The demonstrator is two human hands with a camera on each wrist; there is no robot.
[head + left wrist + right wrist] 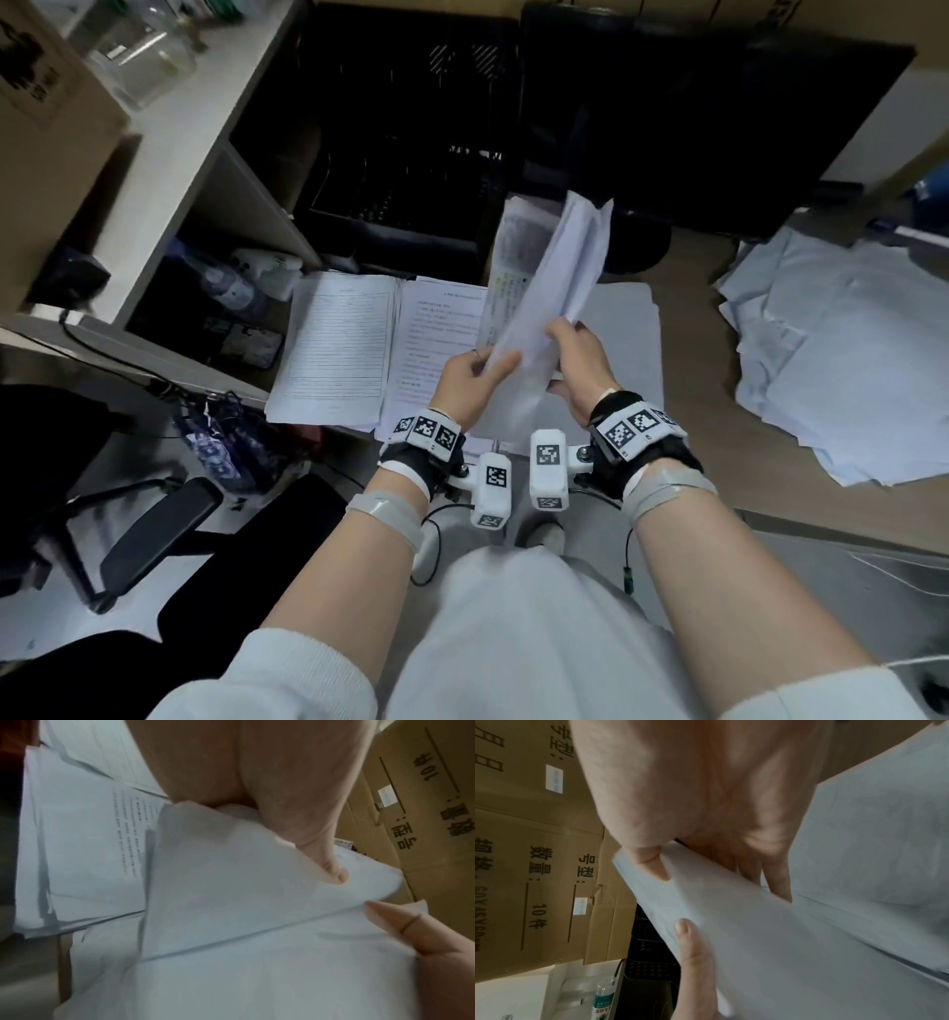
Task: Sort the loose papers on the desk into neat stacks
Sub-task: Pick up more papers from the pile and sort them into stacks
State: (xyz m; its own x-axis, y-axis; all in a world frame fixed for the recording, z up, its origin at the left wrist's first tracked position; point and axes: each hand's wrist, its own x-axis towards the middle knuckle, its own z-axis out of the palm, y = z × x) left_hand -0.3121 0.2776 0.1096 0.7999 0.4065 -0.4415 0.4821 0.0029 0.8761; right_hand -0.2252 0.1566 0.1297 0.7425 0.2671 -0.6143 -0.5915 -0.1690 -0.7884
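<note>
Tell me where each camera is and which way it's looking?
Head: worn on the head, looking down at the desk; both forearms, left hand and right hand show.
Left wrist: looks along the left hand at the held papers.
Right wrist: looks along the right hand.
All three views share the held papers; both wrist views also show cardboard boxes.

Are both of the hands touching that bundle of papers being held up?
Touching. The head view shows the left hand and right hand gripping the held papers' lower edge.
</note>
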